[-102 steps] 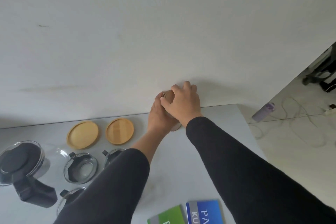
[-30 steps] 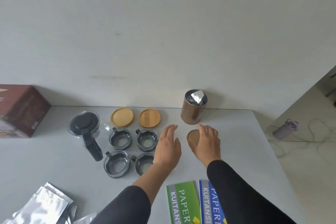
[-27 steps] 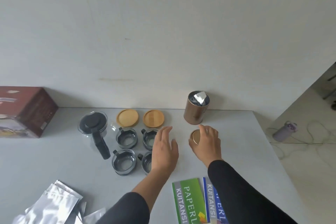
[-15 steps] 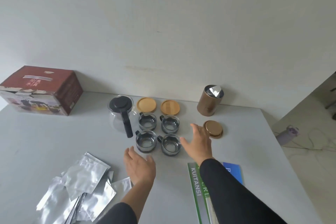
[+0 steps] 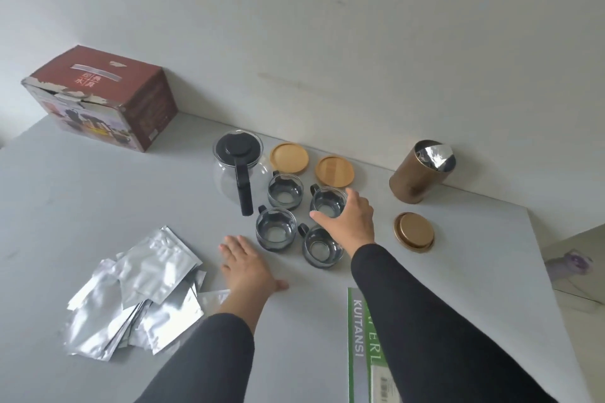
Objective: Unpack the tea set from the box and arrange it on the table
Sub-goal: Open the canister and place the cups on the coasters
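From the head view, your right hand (image 5: pixel 348 222) is the one in play: it reaches forward over the cluster of four glass cups, fingers loosely spread and arched around the far-right cup (image 5: pixel 328 203), thumb towards its near rim and fingers over its right side. Whether the fingers already touch the glass, you cannot tell from here. That cup lies straight ahead of the right hand, with a wooden coaster (image 5: pixel 334 171) just beyond it against the wall; a second coaster (image 5: pixel 289 157) sits to the left of the first, behind the far-left cup (image 5: pixel 285 190). If the cup is meant for a coaster, the move is probably a short lift away from you (a guess from the layout).

Your left hand (image 5: pixel 249 268) lies flat on the table (image 5: pixel 98 193), fingers straight and together, holding nothing, just in front of the near-left cup (image 5: pixel 276 228) and beside the pile of foil sachets (image 5: pixel 137 291). It is farther from the far-right cup than the right hand.

The near-right cup (image 5: pixel 322 247) sits partly under your right wrist, so mind it as you lift. The teapot (image 5: pixel 238 167) stands left of the cups, its handle pointing towards you. The box (image 5: pixel 101 98) rests at the far left, the open tin (image 5: pixel 420 173) at the far right, its lid (image 5: pixel 414 232) lying nearer you.
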`<state>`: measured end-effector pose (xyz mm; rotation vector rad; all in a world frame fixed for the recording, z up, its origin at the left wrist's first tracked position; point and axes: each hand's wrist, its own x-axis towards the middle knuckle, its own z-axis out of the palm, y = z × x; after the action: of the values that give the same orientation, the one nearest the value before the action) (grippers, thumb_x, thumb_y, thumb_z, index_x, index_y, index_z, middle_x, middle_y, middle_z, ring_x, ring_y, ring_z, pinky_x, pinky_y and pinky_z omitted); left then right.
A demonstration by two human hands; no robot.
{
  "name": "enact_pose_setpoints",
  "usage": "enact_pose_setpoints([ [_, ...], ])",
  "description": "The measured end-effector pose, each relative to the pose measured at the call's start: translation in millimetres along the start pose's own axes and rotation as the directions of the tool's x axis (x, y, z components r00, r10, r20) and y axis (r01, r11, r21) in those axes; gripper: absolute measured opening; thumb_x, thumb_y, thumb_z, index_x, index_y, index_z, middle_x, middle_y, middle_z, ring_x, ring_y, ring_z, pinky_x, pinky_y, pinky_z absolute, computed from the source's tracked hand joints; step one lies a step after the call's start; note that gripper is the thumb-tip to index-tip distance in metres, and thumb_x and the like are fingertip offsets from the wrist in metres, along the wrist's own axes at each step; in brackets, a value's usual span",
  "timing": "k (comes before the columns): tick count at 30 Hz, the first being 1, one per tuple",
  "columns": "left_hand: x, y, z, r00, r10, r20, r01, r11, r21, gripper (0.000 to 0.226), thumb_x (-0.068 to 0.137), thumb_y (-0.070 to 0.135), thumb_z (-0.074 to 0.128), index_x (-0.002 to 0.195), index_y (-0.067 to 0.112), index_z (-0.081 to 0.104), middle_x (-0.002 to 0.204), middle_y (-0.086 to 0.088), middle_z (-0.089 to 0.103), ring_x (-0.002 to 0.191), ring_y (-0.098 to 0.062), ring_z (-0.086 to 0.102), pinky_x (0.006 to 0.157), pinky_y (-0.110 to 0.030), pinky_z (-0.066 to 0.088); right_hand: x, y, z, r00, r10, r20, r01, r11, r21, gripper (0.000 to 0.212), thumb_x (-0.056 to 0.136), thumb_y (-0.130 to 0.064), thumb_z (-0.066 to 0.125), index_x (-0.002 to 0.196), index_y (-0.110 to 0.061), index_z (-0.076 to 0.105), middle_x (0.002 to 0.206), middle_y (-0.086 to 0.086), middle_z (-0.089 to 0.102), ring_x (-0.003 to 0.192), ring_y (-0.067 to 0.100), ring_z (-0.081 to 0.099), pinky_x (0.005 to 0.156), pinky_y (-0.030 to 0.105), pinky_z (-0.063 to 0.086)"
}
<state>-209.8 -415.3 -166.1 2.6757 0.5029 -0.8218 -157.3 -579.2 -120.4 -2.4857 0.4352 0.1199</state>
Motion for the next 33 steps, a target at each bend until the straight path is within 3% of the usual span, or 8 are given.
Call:
enact_pose_setpoints([
  [8,0,-1,1,1.0,0.025,-0.007,-0.025,0.999,-0.02,0.132,0.07,0.054,0.075,0.147,-0.001,-0.017,0.155,-0.02,-0.023,0.145,-0.035,-0.017,0.119,-0.043,0.007,32,-1,22,0.997,0.0,0.073,0.004,0.999,-0.045,0.098,0.066,-0.06,0.074,0.141,-0.018,0.026,0.132,0.014,0.04,0.126,0.031,0.039,0.099,0.042,0.043],
  [17,-4,-8,10,1.0,0.026,-0.01,-0.027,1.0,-0.017,0.132,0.07,0.055,0.074,0.148,0.0,-0.018,0.155,-0.019,-0.023,0.145,-0.035,-0.017,0.119,-0.044,0.006,27,20,14,1.0,-0.028,-0.003,0.029,0.998,0.062,0.08,0.073,-0.042,0.073,0.136,-0.014,0.033,0.124,0.014,0.043,0.114,0.032,0.048,0.096,0.039,0.045],
  [25,-3,-9,6,1.0,0.023,-0.015,-0.023,1.0,0.014,0.134,0.069,0.057,0.075,0.148,0.001,-0.017,0.156,-0.019,-0.021,0.146,-0.034,-0.016,0.12,-0.043,0.009,3,80,-25,0.994,0.1,-0.047,-0.098,0.995,0.033,0.08,0.072,-0.039,0.074,0.136,-0.011,0.035,0.124,0.018,0.048,0.115,0.034,0.047,0.093,0.038,0.045],
  [33,-3,-6,2,1.0,0.011,-0.005,-0.011,0.999,0.042,0.133,0.069,0.057,0.074,0.148,0.0,-0.017,0.156,-0.019,-0.021,0.146,-0.035,-0.014,0.119,-0.044,0.013,-7,93,-24,0.998,0.055,0.009,-0.055,0.998,0.032,0.082,0.068,-0.041,0.077,0.135,-0.016,0.038,0.125,0.014,0.047,0.118,0.031,0.046,0.094,0.036,0.043],
])
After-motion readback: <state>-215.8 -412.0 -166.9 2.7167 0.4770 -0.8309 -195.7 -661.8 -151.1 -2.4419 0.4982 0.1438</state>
